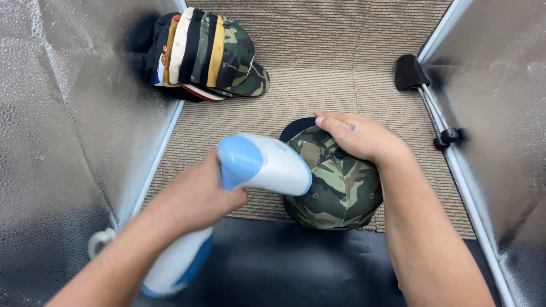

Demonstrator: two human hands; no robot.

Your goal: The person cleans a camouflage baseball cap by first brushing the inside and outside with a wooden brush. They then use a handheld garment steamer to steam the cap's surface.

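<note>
The right hand lies flat on the camouflage cap, steadying it, while the left hand at nine o'clock grips a white-and-blue handheld steamer, nozzle against the crown.

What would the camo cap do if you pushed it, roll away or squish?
The camo cap probably squishes: it looks like soft fabric under the right hand. It likely slides little on the ribbed carpet, and its flat brim should stop rolling.
</note>
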